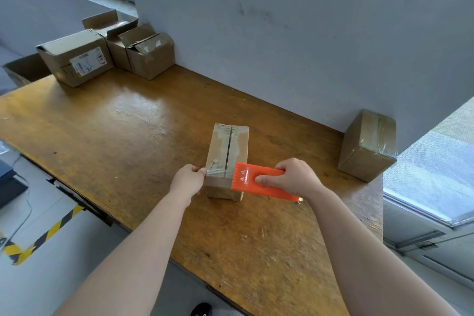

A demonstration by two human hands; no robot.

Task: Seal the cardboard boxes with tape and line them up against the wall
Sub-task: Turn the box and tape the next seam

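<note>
The fingers of the right hand point(292, 178) are curled tight round an orange tape cutter point(256, 180). Its front edge lies on top of the small box point(227, 154). The fingers of the left hand point(188, 180) are bent and pinch the left edge of that box at its near end. The small box sits in the middle of the frame on the wooden table point(115, 123), apart from the wall point(282, 33). A taped box point(366, 146) stands against the wall at the right. At the upper left sit other boxes point(77, 59).
</note>
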